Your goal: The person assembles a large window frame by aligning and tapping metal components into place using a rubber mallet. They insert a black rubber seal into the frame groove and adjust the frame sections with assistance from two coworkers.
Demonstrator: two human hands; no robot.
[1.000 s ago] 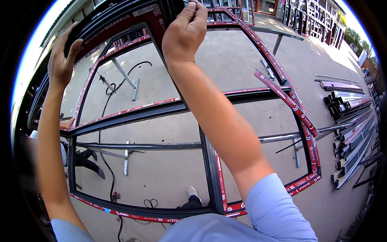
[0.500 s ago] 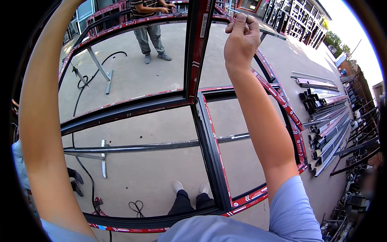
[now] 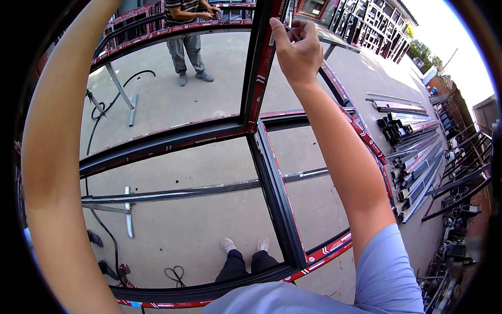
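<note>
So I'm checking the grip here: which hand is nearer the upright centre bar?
Right. The right hand touches the centre bar beside it; the left hand is out of view, its forearm far left.

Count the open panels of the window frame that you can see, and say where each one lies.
4 in the frame: upper left, upper right, lower left and lower right. The right hand and forearm partly cover the right-hand ones; more may be hidden.

Right hand [image 3: 299,49]: raised high and forward on an extended arm, fingers curled into a loose fist, thumb [image 3: 277,32] straight and pointing up, back of hand toward the camera. Right forearm bare; short blue sleeve at the upper arm. Left arm: bare, lifted steeply upward, parallel and well apart; its hand out of view.
</note>
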